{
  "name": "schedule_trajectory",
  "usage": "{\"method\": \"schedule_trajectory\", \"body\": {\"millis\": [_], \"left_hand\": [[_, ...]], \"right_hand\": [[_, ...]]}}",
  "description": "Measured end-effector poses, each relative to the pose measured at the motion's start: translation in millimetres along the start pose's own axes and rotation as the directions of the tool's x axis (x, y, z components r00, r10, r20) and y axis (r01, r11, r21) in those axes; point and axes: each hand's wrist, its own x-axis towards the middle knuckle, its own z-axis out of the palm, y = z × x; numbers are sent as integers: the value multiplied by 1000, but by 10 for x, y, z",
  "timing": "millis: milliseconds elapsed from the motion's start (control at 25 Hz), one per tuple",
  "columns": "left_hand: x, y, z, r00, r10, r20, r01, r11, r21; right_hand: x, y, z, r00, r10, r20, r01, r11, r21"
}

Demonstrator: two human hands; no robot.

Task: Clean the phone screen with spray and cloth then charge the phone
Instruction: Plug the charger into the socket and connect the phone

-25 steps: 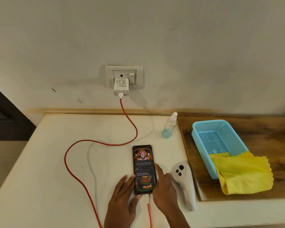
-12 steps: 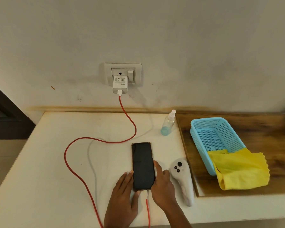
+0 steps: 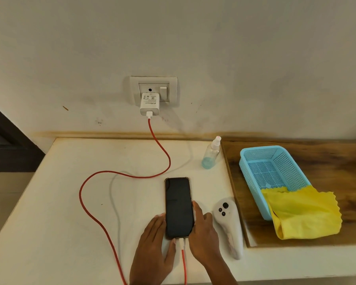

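The phone [image 3: 178,206] lies flat on the white counter [image 3: 70,202], its screen dark. A red cable [image 3: 103,173] runs from the white charger [image 3: 150,104] in the wall socket, loops left and ends in a white plug at the phone's near end. My left hand [image 3: 154,249] rests against the phone's lower left edge, its thumb by the plug. My right hand [image 3: 203,233] touches the phone's right edge, fingers spread. A small spray bottle [image 3: 210,153] stands behind to the right. The yellow cloth [image 3: 304,214] hangs over the near end of a blue basket [image 3: 255,171].
A white handheld controller [image 3: 229,225] lies just right of my right hand. The basket sits on a wooden board [image 3: 337,167] at the right. The wall with the socket plate [image 3: 173,89] rises behind the counter. The counter's front edge is close below my wrists.
The phone's lit screen went dark half a second ago. Both hands stay at the phone's sides; my right hand's fingers have shifted slightly along its right edge.
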Motion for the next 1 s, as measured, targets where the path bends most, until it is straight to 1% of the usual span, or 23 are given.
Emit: {"method": "schedule_trajectory", "body": {"millis": [160, 240, 400, 480, 600, 760, 840, 880, 960, 1000], "left_hand": [[7, -13, 16, 1000, -1, -14, 2, 1000, 13], [-8, -23, 37, 999, -24, 31, 24, 1000, 2], [-22, -10, 24, 1000, 4, 30, -4, 1000, -27], [-31, -19, 19, 1000, 16, 13, -15, 998, -63], [-48, -52, 49, 999, 18, 37, -14, 996, -89], [-63, -71, 92, 1000, 9, 15, -8, 997, -82], [-85, -89, 101, 998, 36, -52, -41, 995, -89], [-94, -89, 125, 997, 42, -63, -47, 996, -76], [-100, -101, 153, 998, 32, -57, -36, 996, -79], [-95, -104, 157, 998, 32, -58, -37, 996, -86]], "right_hand": [[-10, -7, 6, 1000, 2, -4, -2, 1000, 25], [-12, 11, 9, 1000, -5, -18, 6, 1000, 25], [-29, 30, 20, 998, -52, -28, 54, 996, 64], [-14, 28, 30, 999, -38, -18, 39, 998, 41], [-23, 22, 18, 1000, -20, -16, 20, 1000, 8], [-37, 40, 30, 999, -29, -14, 29, 999, 33], [-59, 56, 15, 999, -44, -12, 45, 997, 67], [-75, 60, 2, 998, -49, -25, 50, 997, 50], [-115, 62, -13, 994, -110, 27, 109, 994, 11], [-111, 71, -11, 993, -107, 40, 107, 994, -1]]}}
